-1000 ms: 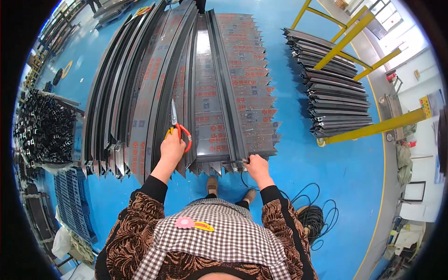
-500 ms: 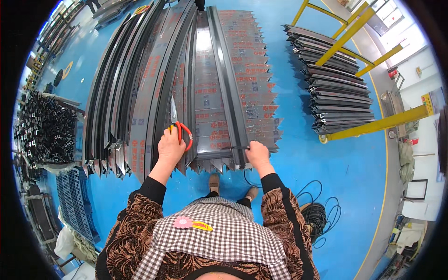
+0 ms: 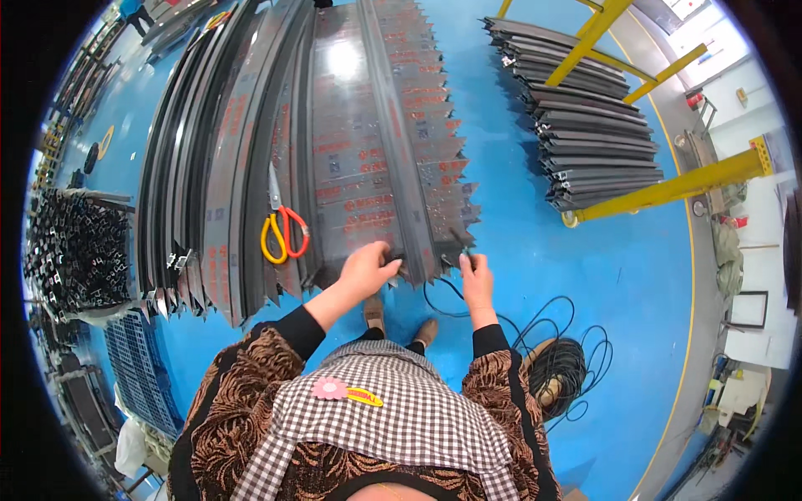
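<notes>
Scissors [image 3: 286,232] with one red and one yellow handle loop lie on the grey metal profiles [image 3: 351,179], blades pointing away from me. My left hand [image 3: 366,271] is at the near end of the stack, thumb and forefinger apart, with nothing visible between them. Right of the long raised profile [image 3: 399,159], my right hand [image 3: 477,280] pinches a black cord [image 3: 459,239], whose short end sticks up past the fingers. Below the stack, black cord runs from near the profile ends to a loose coil [image 3: 558,371] on the floor.
At right, a second stack of dark profiles [image 3: 585,125] rests by a yellow frame [image 3: 668,203]. Bundled profiles [image 3: 79,255] and a blue pallet [image 3: 142,367] are at left. Another person [image 3: 134,12] stands far off at upper left.
My left hand has let go of the scissors, leaving them on the profiles, and moved right toward the profile ends. My right hand has shifted slightly right with the cord.
</notes>
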`<state>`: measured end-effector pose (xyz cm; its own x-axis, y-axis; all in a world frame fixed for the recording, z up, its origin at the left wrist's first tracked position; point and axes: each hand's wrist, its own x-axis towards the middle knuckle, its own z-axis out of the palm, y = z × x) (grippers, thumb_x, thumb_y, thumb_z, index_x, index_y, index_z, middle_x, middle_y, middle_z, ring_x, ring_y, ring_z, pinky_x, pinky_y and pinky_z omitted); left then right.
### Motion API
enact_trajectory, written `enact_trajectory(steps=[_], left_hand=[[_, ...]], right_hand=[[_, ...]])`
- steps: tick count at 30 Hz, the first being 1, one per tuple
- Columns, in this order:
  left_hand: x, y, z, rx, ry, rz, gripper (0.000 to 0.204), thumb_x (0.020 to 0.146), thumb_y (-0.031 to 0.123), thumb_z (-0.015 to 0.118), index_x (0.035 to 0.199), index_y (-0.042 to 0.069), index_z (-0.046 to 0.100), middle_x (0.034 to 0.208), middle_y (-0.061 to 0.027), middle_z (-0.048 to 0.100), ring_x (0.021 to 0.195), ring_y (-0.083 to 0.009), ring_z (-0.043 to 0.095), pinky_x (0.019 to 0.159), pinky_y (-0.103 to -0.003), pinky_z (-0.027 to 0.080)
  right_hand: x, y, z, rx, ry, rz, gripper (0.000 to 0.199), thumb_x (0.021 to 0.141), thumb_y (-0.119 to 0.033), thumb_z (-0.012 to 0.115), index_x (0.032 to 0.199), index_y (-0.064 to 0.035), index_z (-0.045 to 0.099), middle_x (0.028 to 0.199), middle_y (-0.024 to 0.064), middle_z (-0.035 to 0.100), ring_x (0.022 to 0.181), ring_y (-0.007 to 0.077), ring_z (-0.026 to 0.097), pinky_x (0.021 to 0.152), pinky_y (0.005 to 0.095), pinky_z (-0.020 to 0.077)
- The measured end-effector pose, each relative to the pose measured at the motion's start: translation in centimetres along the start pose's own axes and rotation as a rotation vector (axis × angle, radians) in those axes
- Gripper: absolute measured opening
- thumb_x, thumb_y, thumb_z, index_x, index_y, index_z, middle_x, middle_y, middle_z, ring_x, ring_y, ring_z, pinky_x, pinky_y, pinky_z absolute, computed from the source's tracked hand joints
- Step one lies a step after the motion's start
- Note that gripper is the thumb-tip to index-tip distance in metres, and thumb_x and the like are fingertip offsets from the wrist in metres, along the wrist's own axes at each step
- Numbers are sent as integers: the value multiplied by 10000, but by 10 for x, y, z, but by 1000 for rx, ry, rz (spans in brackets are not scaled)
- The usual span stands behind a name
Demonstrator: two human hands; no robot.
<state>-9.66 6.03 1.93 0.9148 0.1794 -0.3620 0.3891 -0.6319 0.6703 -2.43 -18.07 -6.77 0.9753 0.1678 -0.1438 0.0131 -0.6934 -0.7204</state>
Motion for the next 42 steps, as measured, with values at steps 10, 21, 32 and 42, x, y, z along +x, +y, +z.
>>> enact_trajectory(steps=[10, 21, 32, 42], left_hand=[[63, 49, 76, -105, 152, -315, 467, 748, 334, 667, 940, -52, 490, 864, -191, 590, 772, -330, 602, 718, -398, 489], [-32, 201, 108, -751, -439, 264, 125, 777, 45, 671, 892, 19, 630, 720, -17, 554, 648, -64, 486, 591, -200, 415], [-33, 196, 113, -678, -156, 284, 110, 767, 71, 692, 736, 11, 605, 654, -6, 545, 564, -71, 450, 517, -198, 387], [52, 117, 13, 119, 65, 444, 201, 714, 134, 713, 870, 31, 638, 758, -51, 602, 623, -168, 546, 587, -276, 456]], right_hand=[[-84, 15, -97, 668, -164, 177, 190, 924, -234, 477, 906, -48, 512, 687, 14, 489, 559, 99, 433, 519, 241, 362], [-103, 21, -144, 810, -312, 143, 253, 922, -275, 478, 935, -29, 534, 672, 42, 546, 573, 157, 486, 552, 279, 390], [-104, 12, -131, 616, 99, -166, 156, 896, -94, 525, 1026, -14, 560, 836, 49, 586, 675, 152, 535, 630, 264, 439], [-425, 253, -125, -164, -246, 557, 235, 894, -190, 484, 1009, -22, 601, 875, 151, 626, 726, 318, 579, 651, 390, 460]])
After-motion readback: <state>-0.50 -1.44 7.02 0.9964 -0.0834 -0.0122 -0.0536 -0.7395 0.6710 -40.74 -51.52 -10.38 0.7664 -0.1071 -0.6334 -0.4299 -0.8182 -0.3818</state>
